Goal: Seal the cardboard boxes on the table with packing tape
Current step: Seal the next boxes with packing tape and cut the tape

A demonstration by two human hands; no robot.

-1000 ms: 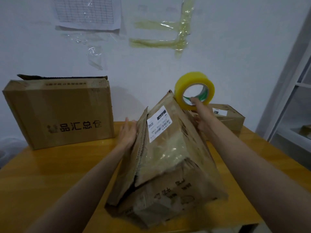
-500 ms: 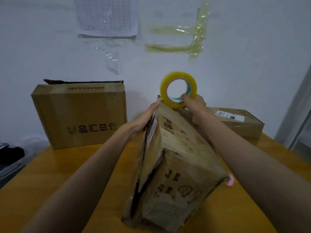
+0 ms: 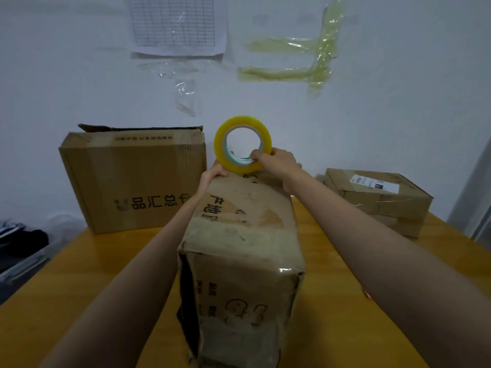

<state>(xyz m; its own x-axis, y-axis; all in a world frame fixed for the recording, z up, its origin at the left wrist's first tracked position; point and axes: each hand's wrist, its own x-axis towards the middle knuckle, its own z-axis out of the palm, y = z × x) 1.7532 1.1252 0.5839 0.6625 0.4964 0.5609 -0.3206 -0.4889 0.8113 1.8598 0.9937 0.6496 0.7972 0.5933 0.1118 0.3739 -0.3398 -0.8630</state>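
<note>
A worn cardboard box (image 3: 243, 251) stands on its narrow side in the middle of the wooden table (image 3: 79, 266), its long top face running away from me. My right hand (image 3: 276, 166) grips a yellow roll of packing tape (image 3: 242, 143) at the box's far top edge, fingers hooked through the core. My left hand (image 3: 212, 176) holds the far left corner of the same box, just under the roll. The box's left side gapes open in a dark slit near me.
A large printed cardboard box (image 3: 132, 179) stands against the wall at the back left, its top flap raised. A flatter taped box with a label (image 3: 377, 200) lies at the back right. Strips of tape (image 3: 289, 59) and a gridded sheet (image 3: 175, 22) hang on the wall.
The box has been turned from a tilt to standing square along my line of sight. My left hand slid up to its far corner; the tape roll came down to the far top edge.
</note>
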